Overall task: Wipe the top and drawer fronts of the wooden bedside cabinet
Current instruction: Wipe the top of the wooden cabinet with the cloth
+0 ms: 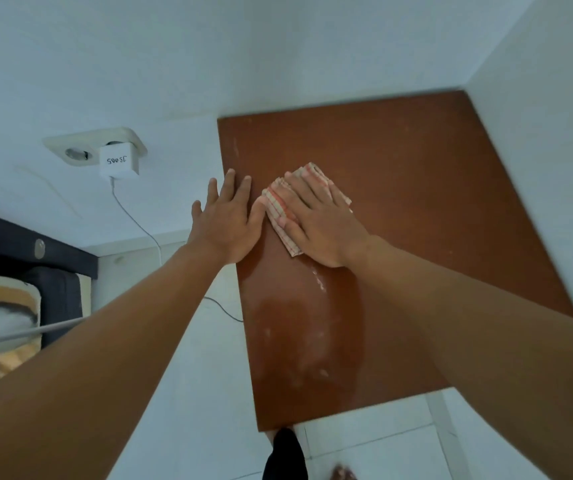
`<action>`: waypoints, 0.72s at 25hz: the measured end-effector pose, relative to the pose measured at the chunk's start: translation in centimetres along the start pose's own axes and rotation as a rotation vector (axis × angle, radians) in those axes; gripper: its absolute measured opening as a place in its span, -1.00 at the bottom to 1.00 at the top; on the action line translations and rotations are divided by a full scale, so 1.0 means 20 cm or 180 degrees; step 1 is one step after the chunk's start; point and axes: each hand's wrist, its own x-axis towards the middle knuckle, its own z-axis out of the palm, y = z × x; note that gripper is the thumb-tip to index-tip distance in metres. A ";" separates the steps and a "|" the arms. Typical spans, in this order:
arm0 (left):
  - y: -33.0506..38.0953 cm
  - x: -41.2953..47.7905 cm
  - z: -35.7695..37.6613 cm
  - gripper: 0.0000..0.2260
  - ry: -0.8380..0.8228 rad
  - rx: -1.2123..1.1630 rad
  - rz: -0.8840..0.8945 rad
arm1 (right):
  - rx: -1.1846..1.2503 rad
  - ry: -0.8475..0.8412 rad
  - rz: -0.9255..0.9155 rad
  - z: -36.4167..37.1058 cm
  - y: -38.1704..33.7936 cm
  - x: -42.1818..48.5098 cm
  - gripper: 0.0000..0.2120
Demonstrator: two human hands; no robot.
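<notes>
The brown wooden cabinet top [416,202] fills the middle and right of the head view, seen from straight above. My right hand [316,223] lies flat on a folded cloth [279,209] with red and white checks, pressing it onto the top near the left edge. My left hand [227,220] rests flat with fingers spread on the cabinet's left edge, beside the cloth and touching nothing else. A damp, streaky patch [298,327] shows on the wood nearer to me. The drawer fronts are hidden from this angle.
White walls meet the cabinet at the back and right. A wall socket [80,148] holds a white charger [118,164], and its cable [146,233] runs down to the white tiled floor [364,441]. A dark bed with bedding [11,299] lies at left. My feet show below.
</notes>
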 end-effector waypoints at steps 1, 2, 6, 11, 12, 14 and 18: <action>0.03 -0.08 0.03 -0.40 -0.0019 0.0021 -0.0015 | 0.0015 0.0009 -0.0020 0.02 -0.01 -0.11 -0.40; 0.05 -0.15 0.06 -0.39 -0.0047 0.0033 -0.0022 | 0.0029 -0.0003 -0.0013 0.03 -0.01 -0.21 -0.40; 0.15 -0.46 0.13 -0.40 -0.0103 -0.0054 -0.0060 | -0.0024 0.0148 0.0059 0.16 -0.07 -0.68 -0.42; 0.28 -0.83 0.19 -0.42 -0.0056 -0.0149 -0.0090 | 0.0008 0.0757 0.0051 0.36 -0.12 -1.28 -0.53; 0.30 -0.88 0.20 -0.42 -0.0036 -0.0156 -0.0090 | 0.0012 0.0871 -0.0003 0.39 -0.12 -1.39 -0.52; 0.34 -0.97 0.21 -0.43 -0.0039 -0.0172 -0.0086 | 0.0109 0.0919 -0.0094 0.46 -0.10 -1.62 -0.39; 0.39 -1.04 0.25 -0.43 0.0005 -0.0147 0.0010 | 0.0363 0.0756 -0.0149 0.50 -0.04 -2.03 -0.30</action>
